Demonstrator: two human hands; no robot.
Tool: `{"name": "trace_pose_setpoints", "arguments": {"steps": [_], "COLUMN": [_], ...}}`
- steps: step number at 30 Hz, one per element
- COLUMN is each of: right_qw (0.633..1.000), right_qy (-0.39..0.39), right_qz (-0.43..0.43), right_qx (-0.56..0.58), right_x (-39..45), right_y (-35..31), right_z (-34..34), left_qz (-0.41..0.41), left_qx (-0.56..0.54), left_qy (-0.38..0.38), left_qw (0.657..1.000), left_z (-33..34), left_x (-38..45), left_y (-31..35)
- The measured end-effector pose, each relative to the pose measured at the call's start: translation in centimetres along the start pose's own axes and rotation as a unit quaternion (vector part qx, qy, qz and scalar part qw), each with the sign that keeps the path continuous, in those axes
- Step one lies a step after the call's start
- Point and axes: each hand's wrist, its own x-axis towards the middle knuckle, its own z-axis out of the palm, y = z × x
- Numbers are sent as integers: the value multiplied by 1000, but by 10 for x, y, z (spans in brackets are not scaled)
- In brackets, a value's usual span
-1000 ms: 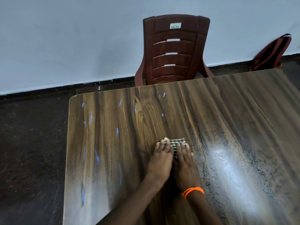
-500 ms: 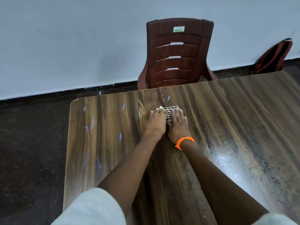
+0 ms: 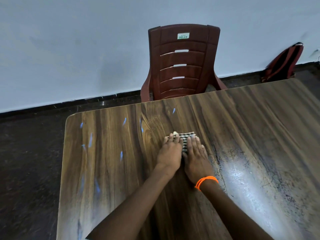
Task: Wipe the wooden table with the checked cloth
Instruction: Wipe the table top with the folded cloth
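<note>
Presently the checked cloth (image 3: 185,142) lies folded on the wooden desk (image 3: 110,170), directly under both hands, toward the far half and a little left of the desk's middle. Its long axis runs left to right; a strip shows in the gap between the hands and along the far side of the fingertips. Left hand (image 3: 170,154) and right hand (image 3: 196,158) lie side by side, fingers straight and flat, pressing the cloth down, neither curled round it. Both are equally near it. Unwiped surface extends to the near edge and to the right, so the coming stroke likely runs nearward. Against half a second ago, hands and cloth sit nearer the person, away from the far edge by the chair (image 3: 181,66).
</note>
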Motion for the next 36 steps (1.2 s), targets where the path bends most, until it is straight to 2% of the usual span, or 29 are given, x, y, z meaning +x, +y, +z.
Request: {"name": "trace_pose_setpoints", "arguments": {"steps": [4, 9, 13, 17, 22, 27, 32, 36], "right_qw": [999, 999, 999, 997, 998, 999, 998, 998], "right_qy": [-4, -20, -33, -35, -7, 20, 8, -8], "right_qz": [37, 29, -29, -67, -53, 23, 60, 44], "right_qx": [-3, 11, 10, 12, 30, 24, 26, 33], "right_x": [52, 116, 126, 94, 38, 40, 106, 159], "right_y": [24, 1, -42, -75, -55, -3, 28, 16], "right_z": [-12, -14, -5, 6, 10, -3, -16, -20], "left_qz": [-1, -30, -89, -159, -69, 24, 25, -22], "left_qx": [11, 41, 33, -4, 21, 42, 38, 22], "left_qy": [26, 41, 19, 39, 22, 4, 29, 34], "left_qw": [1000, 998, 995, 987, 997, 999, 999, 999], "left_z": [-7, -27, -34, -32, -16, -14, -21, -31], "left_x": [52, 88, 73, 30, 3, 43, 106, 134], "left_y": [10, -25, -64, -79, -61, -18, -6, -28]}}
